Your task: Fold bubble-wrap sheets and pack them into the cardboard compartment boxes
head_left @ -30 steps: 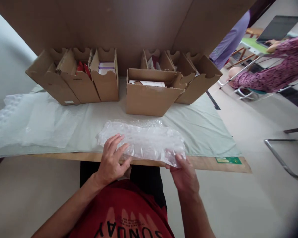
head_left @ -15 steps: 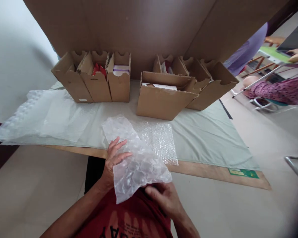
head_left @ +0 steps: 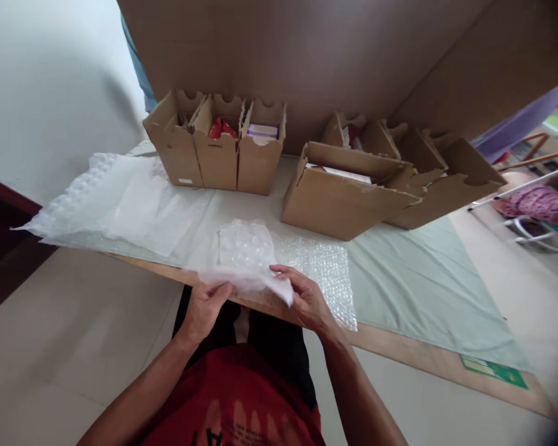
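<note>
Bubble film (head_left: 246, 244) lies at the near edge of the bench (head_left: 400, 353), its flat part pointing toward the far edge, its raised, blurred fold running lengthwise along the near edge. The left hand (head_left: 203, 310) and right hand (head_left: 309, 303) each grip one end of that fold.

Along the back of the table (head_left: 423, 356) I see three cardboard bins (head_left: 218, 161) side by side on the left, a red packet (head_left: 222, 128) in the middle one and a purple-striped white box (head_left: 263, 131) in the next. To the right, a wide bin (head_left: 344, 201) sits crosswise before more bins. Behind them rises a large brown panel (head_left: 330, 62); a pale green cloth (head_left: 423, 285) lies beneath, near a green label (head_left: 493, 371) at the edge.
</note>
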A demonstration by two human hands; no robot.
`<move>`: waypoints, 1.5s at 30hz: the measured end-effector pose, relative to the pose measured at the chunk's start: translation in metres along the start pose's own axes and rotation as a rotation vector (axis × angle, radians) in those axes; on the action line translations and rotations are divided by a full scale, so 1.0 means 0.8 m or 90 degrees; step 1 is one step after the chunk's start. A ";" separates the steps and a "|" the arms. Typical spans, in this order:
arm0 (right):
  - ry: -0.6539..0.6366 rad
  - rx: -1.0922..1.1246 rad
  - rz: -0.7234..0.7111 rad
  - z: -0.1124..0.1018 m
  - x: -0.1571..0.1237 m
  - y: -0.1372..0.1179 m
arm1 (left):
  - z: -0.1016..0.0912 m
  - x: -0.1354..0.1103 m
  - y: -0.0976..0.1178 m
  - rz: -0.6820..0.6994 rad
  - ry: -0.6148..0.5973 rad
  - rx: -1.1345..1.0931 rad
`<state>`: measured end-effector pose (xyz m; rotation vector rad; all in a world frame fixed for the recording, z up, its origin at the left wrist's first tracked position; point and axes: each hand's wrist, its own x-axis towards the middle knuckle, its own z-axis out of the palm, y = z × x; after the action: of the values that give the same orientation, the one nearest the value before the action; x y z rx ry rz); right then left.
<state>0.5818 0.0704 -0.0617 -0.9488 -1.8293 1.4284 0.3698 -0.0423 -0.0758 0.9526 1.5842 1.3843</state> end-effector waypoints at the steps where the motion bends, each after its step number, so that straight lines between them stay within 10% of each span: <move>1: -0.014 -0.021 0.010 -0.001 0.005 -0.002 | -0.001 0.004 0.000 -0.034 0.032 0.006; 9: 0.023 -0.050 0.160 0.010 0.022 0.001 | -0.003 0.045 0.010 -0.085 0.021 0.147; 22: 0.092 -0.245 0.114 0.021 0.040 0.003 | -0.005 0.066 0.013 -0.064 -0.018 0.320; 28: 0.108 -0.331 0.139 0.030 0.040 0.004 | -0.014 0.048 0.030 0.230 0.214 0.447; 32: 0.116 -0.351 0.144 0.033 0.039 0.002 | 0.002 0.033 0.046 0.517 -0.020 0.607; 35: 0.118 -0.353 0.128 0.032 0.038 0.003 | 0.013 0.038 0.039 0.525 -0.175 0.679; 45: 0.109 -0.321 0.078 0.021 0.035 0.010 | 0.010 0.061 0.022 0.483 -0.234 0.767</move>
<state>0.5539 0.0858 -0.0718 -1.4015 -2.0672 0.9246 0.3587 0.0072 -0.0631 2.5349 1.7766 0.4311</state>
